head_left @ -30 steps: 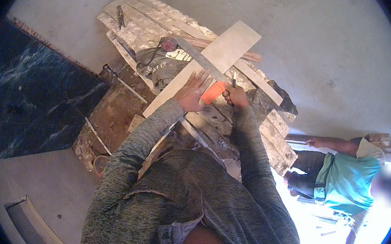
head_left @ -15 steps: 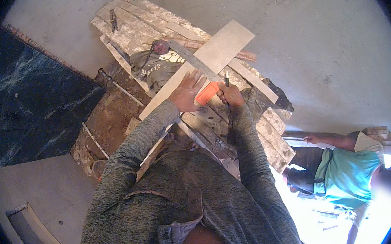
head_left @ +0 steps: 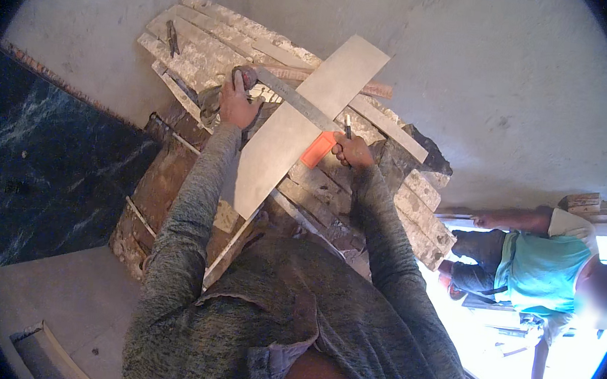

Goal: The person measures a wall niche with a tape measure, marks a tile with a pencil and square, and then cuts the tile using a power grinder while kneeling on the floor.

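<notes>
A long, pale tile strip [head_left: 273, 151] lies across the plank bench. Over it runs the metal blade of a try square [head_left: 319, 149] with an orange handle. My right hand [head_left: 354, 151] is closed around a dark marker with a white tip [head_left: 348, 125], its fingers against the orange handle. My left hand [head_left: 236, 106] is off the tile, thumb spread, its fingertips at a dark red, round thing [head_left: 245, 77] near the blade's far end. What that round thing is, I cannot make out. Under my left hand lies a dark printed cloth [head_left: 211, 102], partly hidden.
Pliers [head_left: 171, 39] lie on the rough planks [head_left: 207, 51] at the far left. A dark marbled panel [head_left: 45, 167] covers the wall at left. At right, a person in a turquoise top [head_left: 539, 264] is beside a bright opening. A plastered wall [head_left: 472, 74] rises behind the bench.
My left hand has lifted off the tile strip and moved left and away from me to the round thing. My right hand stays at the square with the marker.
</notes>
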`<action>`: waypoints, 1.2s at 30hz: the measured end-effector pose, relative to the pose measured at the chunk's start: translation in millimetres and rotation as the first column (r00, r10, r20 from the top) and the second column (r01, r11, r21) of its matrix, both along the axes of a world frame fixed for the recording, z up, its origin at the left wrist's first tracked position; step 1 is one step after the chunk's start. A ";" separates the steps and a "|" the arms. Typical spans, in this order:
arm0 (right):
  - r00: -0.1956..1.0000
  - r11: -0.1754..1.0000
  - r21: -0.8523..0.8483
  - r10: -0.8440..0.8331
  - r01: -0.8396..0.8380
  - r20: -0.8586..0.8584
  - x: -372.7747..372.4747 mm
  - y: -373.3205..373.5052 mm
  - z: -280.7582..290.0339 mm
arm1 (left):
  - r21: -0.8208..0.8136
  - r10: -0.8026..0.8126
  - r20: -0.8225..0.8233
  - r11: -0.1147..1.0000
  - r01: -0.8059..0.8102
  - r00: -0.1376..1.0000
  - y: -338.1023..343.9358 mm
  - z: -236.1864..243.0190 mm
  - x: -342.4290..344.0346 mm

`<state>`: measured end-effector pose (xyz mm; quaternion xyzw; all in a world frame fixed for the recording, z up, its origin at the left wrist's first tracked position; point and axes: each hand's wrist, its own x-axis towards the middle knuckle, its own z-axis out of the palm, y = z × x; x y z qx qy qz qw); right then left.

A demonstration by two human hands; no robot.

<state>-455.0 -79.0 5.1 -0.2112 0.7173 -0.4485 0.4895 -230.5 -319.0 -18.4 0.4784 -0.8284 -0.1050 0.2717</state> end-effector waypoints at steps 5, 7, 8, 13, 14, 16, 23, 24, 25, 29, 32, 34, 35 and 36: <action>0.998 1.000 -0.015 0.018 -0.019 -0.057 -2.9 1.2 1.3 | 0.046 -0.011 -0.069 0.999 0.014 0.998 -22.9 14.7 -14.6; 1.000 0.999 -0.049 -0.021 0.021 0.003 5.9 3.7 15.1 | 0.052 -0.025 -0.048 0.998 0.027 0.999 -30.4 14.8 -15.8; 0.999 0.999 -0.040 -0.022 0.021 -0.038 4.7 2.7 10.9 | 0.048 -0.048 -0.033 0.998 0.049 0.998 -35.4 13.8 -14.5; 0.923 0.978 -0.151 0.076 -0.143 -0.378 -9.7 6.7 -26.7 | 0.048 0.020 -0.101 0.999 -0.015 0.995 -49.4 14.5 -19.7; 0.912 0.975 -0.152 0.087 -0.160 -0.402 -9.6 6.3 -27.4 | 0.038 0.070 -0.115 0.997 -0.066 0.991 -55.0 13.2 -18.3; 0.959 0.998 -0.042 0.042 -0.056 -0.279 -11.1 3.0 -27.5 | -0.002 0.120 -0.100 0.993 -0.120 0.988 -69.7 12.8 -13.7; 0.983 1.000 -0.005 -0.011 0.010 -0.181 -0.4 2.0 -13.4 | -0.007 0.111 -0.006 0.994 -0.111 0.994 -91.2 7.8 -4.6; 0.986 0.999 -0.024 -0.028 0.025 -0.162 0.7 1.3 -13.4 | -0.042 0.157 0.009 0.987 -0.156 0.988 -85.6 8.1 -7.0; 0.988 0.998 -0.040 -0.052 0.047 -0.144 0.1 3.4 -13.3 | -0.075 0.196 0.023 0.978 -0.194 0.980 -74.6 12.8 -12.9; 0.987 0.998 -0.045 -0.057 0.050 -0.151 0.6 7.0 -12.6 | -0.026 -0.025 -0.166 0.999 0.021 0.986 -14.4 23.2 -21.7; 0.975 0.996 -0.083 -0.026 0.008 -0.222 1.6 9.0 -17.6 | 0.040 -0.239 -0.120 0.969 0.245 0.964 70.2 18.4 -31.5; 0.974 1.000 -0.005 0.014 -0.016 -0.227 -3.3 7.5 -20.6 | 0.049 -0.500 -0.157 0.857 0.513 0.851 110.9 21.6 -38.1; 0.965 1.000 -0.019 0.014 -0.020 -0.260 -6.2 7.2 -24.6 | 0.038 -0.542 -0.053 0.838 0.544 0.839 126.1 22.5 -40.6; 0.956 0.999 -0.033 0.013 -0.024 -0.293 -7.9 6.9 -29.1 | 0.031 -0.576 0.052 0.817 0.575 0.816 139.3 23.2 -42.5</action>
